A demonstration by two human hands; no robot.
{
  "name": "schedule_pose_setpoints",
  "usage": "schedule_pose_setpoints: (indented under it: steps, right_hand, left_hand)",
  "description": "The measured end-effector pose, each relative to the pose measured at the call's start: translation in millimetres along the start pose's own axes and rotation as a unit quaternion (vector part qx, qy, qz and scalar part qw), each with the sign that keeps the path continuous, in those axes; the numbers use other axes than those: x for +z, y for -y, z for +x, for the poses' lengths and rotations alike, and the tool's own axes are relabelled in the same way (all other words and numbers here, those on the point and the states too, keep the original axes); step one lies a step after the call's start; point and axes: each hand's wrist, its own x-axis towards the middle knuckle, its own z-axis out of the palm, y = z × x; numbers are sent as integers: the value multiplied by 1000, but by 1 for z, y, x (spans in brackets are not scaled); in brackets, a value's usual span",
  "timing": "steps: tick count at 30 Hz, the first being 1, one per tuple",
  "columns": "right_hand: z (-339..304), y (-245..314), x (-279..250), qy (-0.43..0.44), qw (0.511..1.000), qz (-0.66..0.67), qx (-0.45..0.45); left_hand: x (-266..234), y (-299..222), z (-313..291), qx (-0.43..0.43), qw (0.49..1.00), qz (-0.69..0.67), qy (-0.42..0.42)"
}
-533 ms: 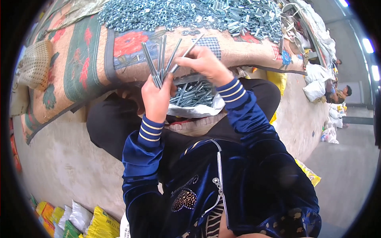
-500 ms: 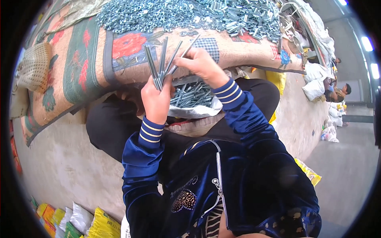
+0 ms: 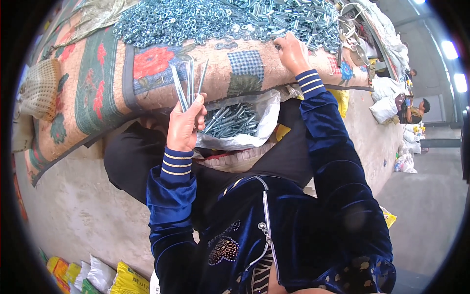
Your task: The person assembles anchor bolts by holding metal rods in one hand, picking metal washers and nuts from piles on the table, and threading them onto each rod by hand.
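A fanned bunch of thin, shiny metal rods [image 3: 190,81] stands up out of my left hand [image 3: 184,125], whose fingers are closed round their lower ends. Across the table my right hand [image 3: 295,55] reaches to the near edge of the metal parts, fingertips pinched together and turned down. A small dark piece seems to be at those fingertips, but its kind is hidden. Nuts [image 3: 169,24] lie heaped beyond, and short metal tubes [image 3: 301,22] are piled to their right. Between my legs a white sack [image 3: 267,115] holds many metal bolts [image 3: 232,121].
A patterned quilted cloth [image 3: 200,54] covers the table, its near edge hanging over. On the left is a woven basket [image 3: 41,88]. Coloured bags [image 3: 129,279] lie on the floor at lower left. White sacks [image 3: 387,100] and another person [image 3: 416,112] are far right.
My right hand has left the rods in my left hand and moved right and away to the pile's edge. The left hand has lowered slightly, and fewer rods show in it.
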Motion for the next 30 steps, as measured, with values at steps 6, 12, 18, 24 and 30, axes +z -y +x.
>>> schedule_pose_setpoints:
  steps: [6, 12, 18, 24, 30]
  right_hand:
    - [5, 25, -23, 55, 899, 421, 104]
    - [-10, 85, -33, 178, 585, 772, 177]
    - [-13, 115, -40, 223, 624, 739, 119]
    - [-35, 161, -48, 256, 668, 685, 138]
    - [-8, 137, -39, 191, 731, 641, 136]
  left_hand:
    - [-3, -4, -1, -16, 1000, 6, 1]
    - [-2, -1, -1, -45, 998, 16, 46]
    - [-2, -5, -6, -40, 997, 45, 48]
    - [8, -7, -6, -9, 999, -42, 17]
    - [-13, -6, -5, 0, 998, -62, 24]
